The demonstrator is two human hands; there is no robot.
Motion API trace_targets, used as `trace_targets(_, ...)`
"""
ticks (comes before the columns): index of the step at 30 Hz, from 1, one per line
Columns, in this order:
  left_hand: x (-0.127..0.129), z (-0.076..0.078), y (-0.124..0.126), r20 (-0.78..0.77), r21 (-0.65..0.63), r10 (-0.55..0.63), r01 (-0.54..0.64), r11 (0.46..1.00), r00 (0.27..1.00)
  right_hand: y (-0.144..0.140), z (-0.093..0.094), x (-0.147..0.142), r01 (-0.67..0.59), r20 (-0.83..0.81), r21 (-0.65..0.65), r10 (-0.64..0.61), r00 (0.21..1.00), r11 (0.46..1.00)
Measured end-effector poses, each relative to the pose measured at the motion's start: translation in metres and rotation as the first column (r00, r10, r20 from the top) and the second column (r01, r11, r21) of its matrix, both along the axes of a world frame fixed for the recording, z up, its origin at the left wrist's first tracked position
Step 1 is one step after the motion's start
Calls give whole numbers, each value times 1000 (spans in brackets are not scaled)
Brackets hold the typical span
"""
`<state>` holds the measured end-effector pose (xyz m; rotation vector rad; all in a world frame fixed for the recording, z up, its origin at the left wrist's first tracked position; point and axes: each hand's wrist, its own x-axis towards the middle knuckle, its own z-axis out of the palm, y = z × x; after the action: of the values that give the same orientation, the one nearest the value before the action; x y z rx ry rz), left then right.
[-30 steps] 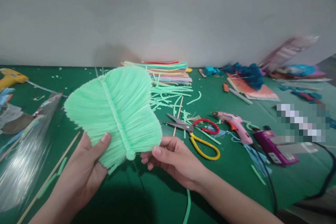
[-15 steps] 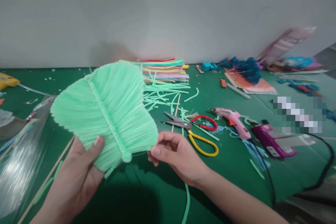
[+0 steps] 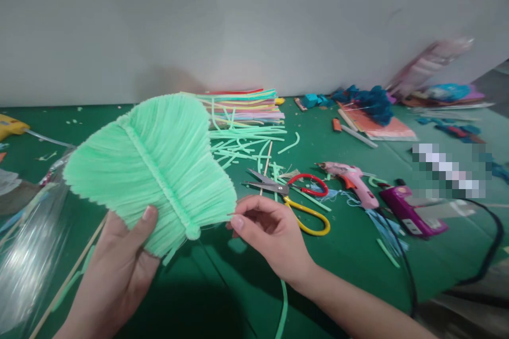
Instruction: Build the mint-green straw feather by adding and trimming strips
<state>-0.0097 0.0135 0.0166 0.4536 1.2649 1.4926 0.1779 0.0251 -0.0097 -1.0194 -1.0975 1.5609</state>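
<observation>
Head camera: your left hand (image 3: pixel 123 262) grasps 1 green fuzzy leaf (image 3: pixel 170 161), thumb on top, above the bench (image 3: pixel 358 243). Your right hand (image 3: pixel 276 235) pinches its lower right corner in a fingertip grip. Scissors (image 3: pixel 281 189) lie open just beyond.

The left hand (image 3: pixel 127 251) is raised in a firm grip, thumb angled up in front, fingertips hidden behind. The right hand (image 3: pixel 274 235) bends its fingers loosely, thumb near the index fingertip, its bare forearm (image 3: pixel 358 302) slanting toward the lower right.
</observation>
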Motion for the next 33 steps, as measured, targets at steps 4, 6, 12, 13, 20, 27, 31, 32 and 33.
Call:
trace_targets(4, 1, -4, 0, -8, -6, -5, 5, 1000, 1000, -1, -2, -3, 54, 60, 113, -61, 996, 992)
trace_targets(6, 1, -7, 0, -19, 24, -16, 16, 1000, 1000, -1, -3, -5, 106, 90, 179, -124, 988, 978)
trace_targets(12, 4, -1, 3, 23, -34, -15, 15, 999, 1000, 4, -4, -4, 61, 80, 84, -68, 994, 995)
trace_targets(13, 5, 0, 3, 22, -45, -10, 11, 999, 1000, 5, -4, -3, 40, 59, 54, -43, 997, 998)
trace_targets(20, 5, -3, 5, 45, -40, -23, 25, 999, 999, 5, -2, 0, -18, -3, 66, 18, 1000, 998)
trace_targets(27, -1, -9, -1, 60, -41, -43, 46, 998, 997, 4, 3, 3, -76, -66, 70, 81, 995, 995)
trace_targets(31, 0, -11, -8, 64, -57, -78, 82, 995, 995, 3, 7, 3, -123, -54, 116, 130, 990, 986)
trace_targets(32, -2, -12, -11, 38, -71, -102, 105, 992, 994, 3, 10, 4, -124, -14, 165, 128, 992, 978)
trace_targets(33, -7, -12, -15, -9, -81, -135, 134, 988, 991, 3, 14, 5, -128, 41, 230, 122, 992, 965)
